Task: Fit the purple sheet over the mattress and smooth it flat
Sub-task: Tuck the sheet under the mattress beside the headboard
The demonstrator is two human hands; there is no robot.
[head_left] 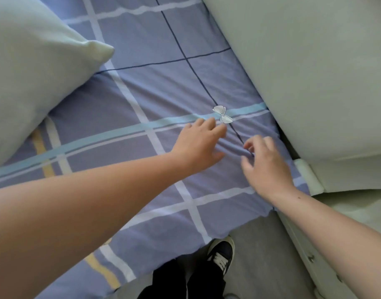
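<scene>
The purple checked cloth sheet [142,87] looked matt and soft, with fine creases in one patch. The pale green fabric pillow [34,72] was matt and smooth. The off-white padded headboard [304,72] had a smooth, faintly sheened covering.

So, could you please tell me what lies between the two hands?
In the head view, only wrinkled purple sheet lies between the left hand and the right hand, crossed by a dark stripe; no other object is there.
</scene>
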